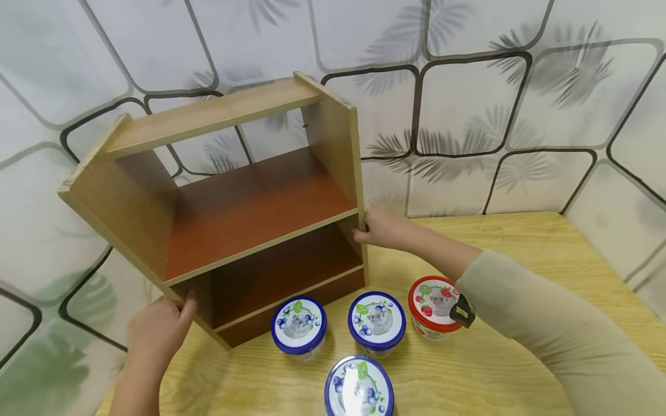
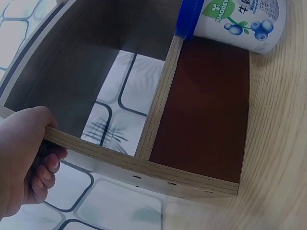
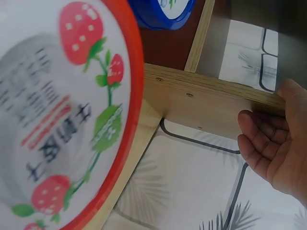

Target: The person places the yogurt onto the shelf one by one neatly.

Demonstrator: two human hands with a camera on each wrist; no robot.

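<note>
Left fingers (image 2: 46, 176) outside shelf (image 2: 158, 108), left-wrist view only

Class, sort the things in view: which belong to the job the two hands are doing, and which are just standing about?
In the job:
wooden shelf unit, gripped at both sides
left hand
right hand

Seemingly just standing about, in neither hand:
red-lidded tub
blue-lidded tub beside it
leftmost blue-lidded tub
nearest blue-lidded tub
</note>
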